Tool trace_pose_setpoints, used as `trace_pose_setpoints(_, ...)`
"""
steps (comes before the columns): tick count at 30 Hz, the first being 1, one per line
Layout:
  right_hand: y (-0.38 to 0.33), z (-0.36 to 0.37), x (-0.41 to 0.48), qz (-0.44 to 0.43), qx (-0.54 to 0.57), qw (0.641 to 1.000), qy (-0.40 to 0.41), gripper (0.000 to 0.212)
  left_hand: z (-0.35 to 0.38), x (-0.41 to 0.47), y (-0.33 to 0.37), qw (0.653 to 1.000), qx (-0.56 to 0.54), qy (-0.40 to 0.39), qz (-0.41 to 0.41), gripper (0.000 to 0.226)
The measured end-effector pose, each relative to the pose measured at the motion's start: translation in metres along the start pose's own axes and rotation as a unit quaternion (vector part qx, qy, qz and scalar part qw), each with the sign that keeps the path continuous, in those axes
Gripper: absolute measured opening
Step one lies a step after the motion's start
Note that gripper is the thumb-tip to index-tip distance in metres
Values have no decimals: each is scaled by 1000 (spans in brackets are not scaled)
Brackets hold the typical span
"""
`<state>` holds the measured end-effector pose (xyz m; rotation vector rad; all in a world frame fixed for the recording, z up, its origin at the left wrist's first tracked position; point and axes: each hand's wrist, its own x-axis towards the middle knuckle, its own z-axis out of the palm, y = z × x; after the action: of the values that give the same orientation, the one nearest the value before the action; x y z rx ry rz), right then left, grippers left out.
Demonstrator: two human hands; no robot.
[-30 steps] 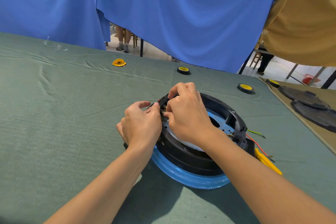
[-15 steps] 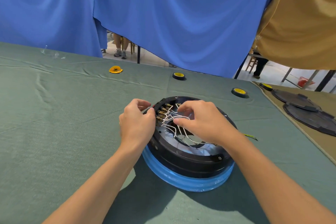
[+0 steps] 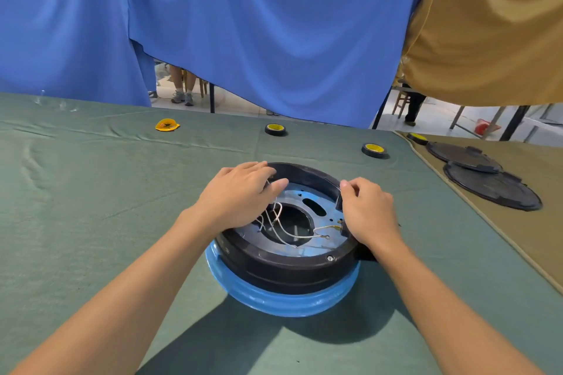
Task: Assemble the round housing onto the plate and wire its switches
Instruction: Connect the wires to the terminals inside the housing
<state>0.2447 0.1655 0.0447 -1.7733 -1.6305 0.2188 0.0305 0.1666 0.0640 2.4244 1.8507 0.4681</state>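
Left hand (image 3: 240,195) touches, right hand (image 3: 367,210) grips round housing (image 3: 289,268).

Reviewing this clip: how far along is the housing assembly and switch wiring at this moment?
Done: the black housing sits on the blue plate, with a screw showing in its front rim. In hand: the left hand rests on the left rim by the white wires; the right hand grips the right rim. Left: wiring; one ring terminal lies inside, apparently unattached.

We've shifted R hand (image 3: 367,210) off the wires (image 3: 283,222) to grip the housing (image 3: 289,268) at its right rim; L hand (image 3: 240,198) now lies flatter over left rim.
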Motion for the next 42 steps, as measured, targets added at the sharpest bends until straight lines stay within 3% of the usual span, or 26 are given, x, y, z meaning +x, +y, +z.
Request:
trace_pose_setpoints(4,-2,7,15,-26,57,998,15,47,4,-11,0,999,1,-9,-47,59)
trace_pose_setpoints(9,-22,8,36,-93,61,988,-108,54,10,-35,12,986,72,27,-145,55)
trace_pose_setpoints(11,-20,5,41,-82,95,984,-127,54,4,-35,15,984,90,28,-153,54)
trace_pose_setpoints(13,-6,-2,46,-49,132,986,-88,42,-5,-30,16,989,77,29,-121,56)
trace_pose_setpoints(15,18,-12,50,-28,65,997,-38,27,-11,-21,23,999,14,9,-50,58)
trace_pose_setpoints(19,64,-21,42,-21,-110,987,-112,28,-6,-2,50,994,19,-52,94,67)
trace_pose_setpoints(22,79,-19,36,-54,-184,970,-151,27,5,12,62,988,66,-79,115,79)
trace_pose_setpoints(26,83,-17,36,-62,-174,975,-122,22,17,17,62,986,61,-126,93,83)
trace_pose_setpoints(31,82,-13,38,-46,-136,985,-98,26,21,15,60,990,47,-107,84,92)
trace_pose_setpoints(34,81,-14,39,-46,-129,986,-97,26,21,13,61,992,35,-92,83,82)
trace_pose_setpoints(38,80,-18,34,-56,-108,989,-83,26,17,11,63,997,-3,-2,72,61)
trace_pose_setpoints(40,74,-22,31,-37,-54,996,-54,25,13,12,62,997,-41,45,51,52)
trace_pose_setpoints(42,63,-29,26,15,77,997,-27,21,11,11,60,993,-76,82,38,47)
